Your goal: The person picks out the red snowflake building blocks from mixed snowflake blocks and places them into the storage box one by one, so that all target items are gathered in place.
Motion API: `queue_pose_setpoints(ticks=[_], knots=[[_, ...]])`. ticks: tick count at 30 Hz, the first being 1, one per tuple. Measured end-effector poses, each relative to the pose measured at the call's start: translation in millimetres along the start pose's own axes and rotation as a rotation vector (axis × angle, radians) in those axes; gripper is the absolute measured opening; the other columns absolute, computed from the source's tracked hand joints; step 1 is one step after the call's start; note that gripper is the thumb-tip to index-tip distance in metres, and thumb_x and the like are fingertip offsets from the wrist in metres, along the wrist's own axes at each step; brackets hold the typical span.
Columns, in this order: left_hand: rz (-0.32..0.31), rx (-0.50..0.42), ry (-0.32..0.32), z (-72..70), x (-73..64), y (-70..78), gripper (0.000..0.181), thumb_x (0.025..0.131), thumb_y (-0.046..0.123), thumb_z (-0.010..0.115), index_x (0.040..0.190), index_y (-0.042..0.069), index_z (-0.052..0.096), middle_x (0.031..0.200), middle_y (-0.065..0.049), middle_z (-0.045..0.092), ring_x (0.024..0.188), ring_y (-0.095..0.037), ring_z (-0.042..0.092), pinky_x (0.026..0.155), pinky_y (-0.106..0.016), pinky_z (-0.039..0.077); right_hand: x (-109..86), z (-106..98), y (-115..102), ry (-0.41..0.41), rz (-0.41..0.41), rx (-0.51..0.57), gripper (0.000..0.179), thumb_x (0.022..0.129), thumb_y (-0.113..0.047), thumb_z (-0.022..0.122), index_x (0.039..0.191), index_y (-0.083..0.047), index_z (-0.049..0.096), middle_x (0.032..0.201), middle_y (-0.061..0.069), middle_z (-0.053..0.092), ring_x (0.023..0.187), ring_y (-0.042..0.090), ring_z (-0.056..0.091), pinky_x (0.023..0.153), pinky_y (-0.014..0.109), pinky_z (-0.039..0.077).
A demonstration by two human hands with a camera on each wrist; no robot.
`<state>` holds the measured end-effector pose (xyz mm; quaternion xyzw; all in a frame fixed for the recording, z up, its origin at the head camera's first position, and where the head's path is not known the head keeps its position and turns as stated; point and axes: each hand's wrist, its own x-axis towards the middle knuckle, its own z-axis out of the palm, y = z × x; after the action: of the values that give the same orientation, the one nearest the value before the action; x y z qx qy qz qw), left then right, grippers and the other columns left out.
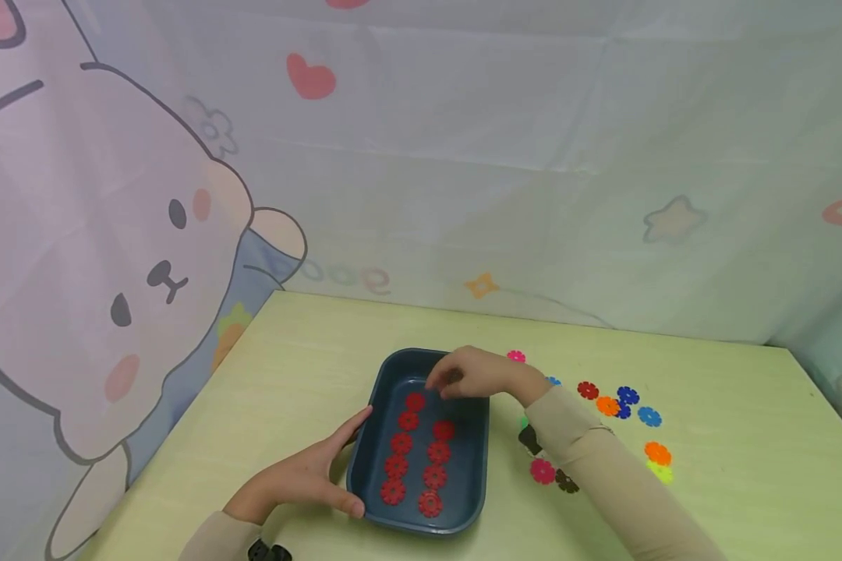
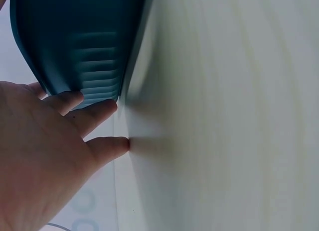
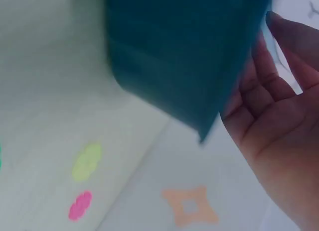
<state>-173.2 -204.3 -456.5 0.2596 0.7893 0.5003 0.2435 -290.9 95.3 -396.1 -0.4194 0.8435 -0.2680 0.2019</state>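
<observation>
A dark blue tray [image 1: 456, 518] lies lengthwise on the table, with red flower-shaped discs [image 1: 401, 443] in two columns on its floor. My left hand [image 1: 302, 475] is at its left side, thumb by the near corner and fingers spread along the outer wall. In the left wrist view, that hand's extended fingers [image 2: 97, 116] touch the tray's ribbed wall. Over the tray's far right part hovers my right hand [image 1: 473, 372], its fingers loosely bent and pointing down. In the right wrist view its thumb stands apart from the fingers, partly hidden behind the tray; no disc shows between them.
Right of the tray lie loose flower discs: dark red [image 1: 588, 390], orange [image 1: 607, 406], dark blue [image 1: 627, 395], light blue [image 1: 649, 417], yellow [image 1: 660, 471], pink [image 1: 543, 471] and brown [image 1: 567, 481]. The right forearm covers some. A printed curtain [image 1: 463, 195] hangs behind the table.
</observation>
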Motion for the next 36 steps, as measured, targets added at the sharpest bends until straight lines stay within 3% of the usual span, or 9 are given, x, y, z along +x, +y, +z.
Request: queue_pose_setpoints(ticks=[7, 13, 19, 28, 36], knots=[[0.002, 0.001, 0.000, -0.2, 0.8, -1.5, 0.121, 0.072, 0.037, 0.085, 0.157, 0.020, -0.001, 0.162, -0.009, 0.008, 0.145, -0.035, 0.017, 0.110, -0.063, 0.014, -38.0, -23, 14, 0.128, 0.024, 0.077, 0.027, 0.093, -0.013, 0.064, 0.119, -0.005, 0.066, 0.106, 0.010, 0.067, 0.092, 0.014, 0.062, 0.079, 0.029, 0.051], [0.010, 0.006, -0.002, -1.5, 0.4, -2.9, 0.121, 0.073, 0.036, 0.085, 0.156, 0.018, -0.002, 0.161, -0.011, 0.007, 0.145, -0.037, 0.017, 0.110, -0.063, 0.014, -74.0, -38, 43, 0.234, 0.120, 0.083, 0.027, 0.092, -0.016, 0.066, 0.119, -0.010, 0.066, 0.105, 0.006, 0.064, 0.090, 0.016, 0.060, 0.080, 0.033, 0.051], [0.028, 0.016, 0.002, -2.2, -2.3, -2.4, 0.120, 0.074, 0.038, 0.083, 0.156, 0.018, -0.002, 0.161, -0.014, 0.008, 0.144, -0.040, 0.018, 0.109, -0.065, 0.016, -104.0, -41, 72, 0.300, 0.205, 0.075, 0.031, 0.091, -0.015, 0.067, 0.120, -0.004, 0.064, 0.109, 0.014, 0.064, 0.091, 0.019, 0.060, 0.079, 0.032, 0.052], [0.022, 0.017, -0.001, -2.4, -4.0, -0.4, 0.120, 0.075, 0.037, 0.083, 0.156, 0.018, -0.003, 0.161, -0.014, 0.007, 0.144, -0.040, 0.018, 0.109, -0.064, 0.016, -126.1, -32, 107, 0.389, 0.372, 0.085, 0.041, 0.090, -0.015, 0.068, 0.125, 0.003, 0.058, 0.120, 0.022, 0.059, 0.102, 0.029, 0.057, 0.080, 0.033, 0.053], [0.021, 0.007, -0.010, -2.9, -3.4, -2.4, 0.120, 0.075, 0.037, 0.083, 0.156, 0.020, -0.003, 0.161, -0.012, 0.006, 0.145, -0.037, 0.017, 0.110, -0.063, 0.016, -133.5, -24, 125, 0.382, 0.480, 0.098, 0.044, 0.089, -0.017, 0.069, 0.127, 0.001, 0.057, 0.122, 0.021, 0.056, 0.107, 0.035, 0.054, 0.083, 0.041, 0.054]])
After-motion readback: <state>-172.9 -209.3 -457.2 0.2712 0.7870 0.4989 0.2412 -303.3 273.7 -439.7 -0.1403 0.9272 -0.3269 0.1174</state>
